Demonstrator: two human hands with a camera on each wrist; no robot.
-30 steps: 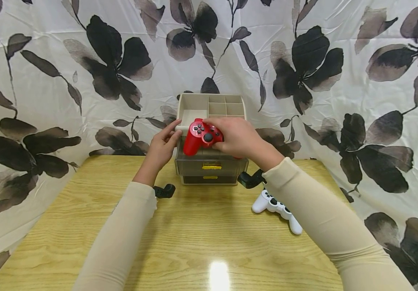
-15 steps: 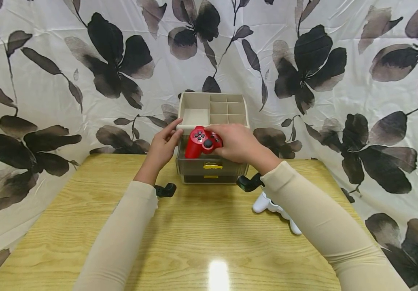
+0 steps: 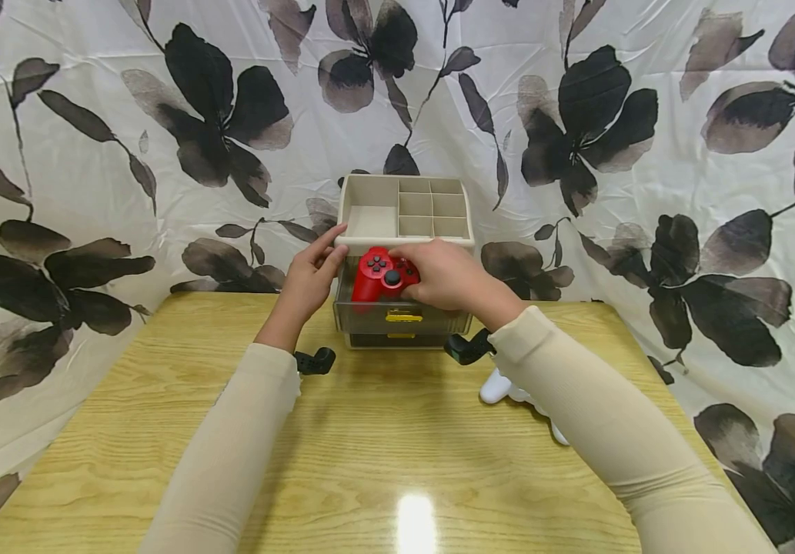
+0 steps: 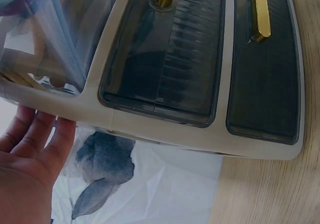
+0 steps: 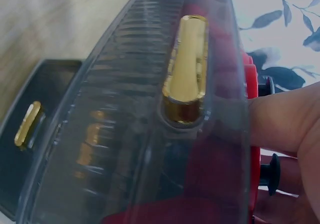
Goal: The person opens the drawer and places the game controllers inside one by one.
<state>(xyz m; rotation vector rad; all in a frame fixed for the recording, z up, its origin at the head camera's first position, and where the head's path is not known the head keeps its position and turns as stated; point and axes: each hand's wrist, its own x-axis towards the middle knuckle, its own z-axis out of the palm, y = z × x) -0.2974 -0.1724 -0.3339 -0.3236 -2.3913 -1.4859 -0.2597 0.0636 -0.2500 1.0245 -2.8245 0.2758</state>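
Observation:
My right hand (image 3: 449,273) grips the right side of a red game controller (image 3: 369,278), whose left grip dips behind the smoky clear front of a pulled-out drawer (image 3: 362,317). Through that front, in the right wrist view, the controller's red body (image 5: 253,81) shows with its black sticks toward my fingers. The drawer belongs to a beige desktop organizer (image 3: 404,242). My left hand (image 3: 305,286) rests its straight fingertips against the organizer's upper left edge; in the left wrist view, several fingers (image 4: 62,144) touch its side. My right hand hides the controller's right part.
A white game controller (image 3: 497,387) lies on the wooden table (image 3: 369,446), partly hidden by my right sleeve. The organizer's top has a divided tray (image 3: 432,206). A lower drawer with a gold handle (image 3: 400,335) sits pushed in. Floral cloth (image 3: 224,115) hangs behind.
My right hand has lowered the red controller toward the drawer, so its lower part now sits behind the drawer front. My right sleeve covers more of the white controller. The left hand keeps its place.

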